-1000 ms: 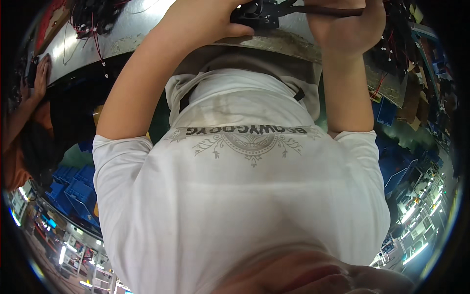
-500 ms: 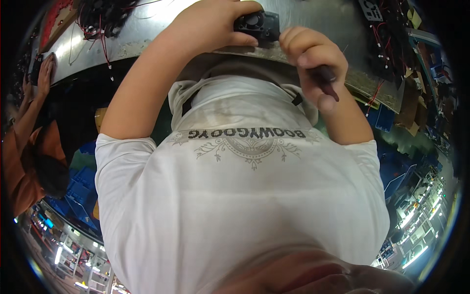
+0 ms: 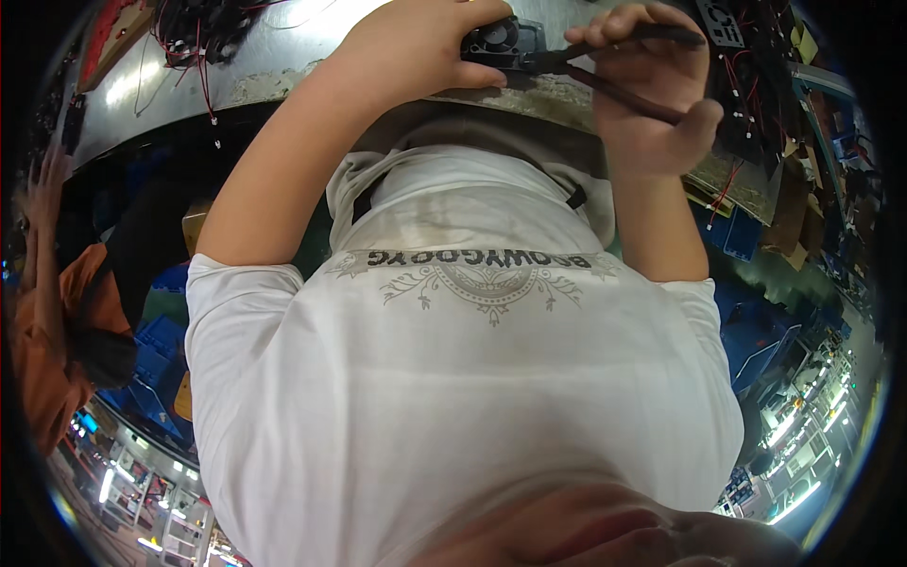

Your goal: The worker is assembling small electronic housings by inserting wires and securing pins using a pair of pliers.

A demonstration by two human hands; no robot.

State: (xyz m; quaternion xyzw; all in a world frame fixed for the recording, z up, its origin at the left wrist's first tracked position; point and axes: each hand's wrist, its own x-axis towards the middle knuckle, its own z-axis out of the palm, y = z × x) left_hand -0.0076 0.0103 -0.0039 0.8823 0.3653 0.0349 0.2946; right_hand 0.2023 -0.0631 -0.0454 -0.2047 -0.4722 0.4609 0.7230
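Observation:
At the near edge of the metal bench, my left hand grips a small black cooling fan set in a black housing, with the thumb on its near side and the fingers on its far side. My right hand holds a pair of pliers with dark handles. The handles are spread apart, one along the fingers and one against the thumb. The jaws are at the housing's right end. Whether they bite on something is too small to tell.
The shiny metal bench has a worn near edge. Black fans with red wires lie at the left, and more wired parts at the right with a grey perforated plate. A co-worker in orange is at the far left.
My right hand has opened and turned, so the pliers' handles now stand spread and their jaws show at the housing. The fan has shifted slightly right. The co-worker's hands have moved.

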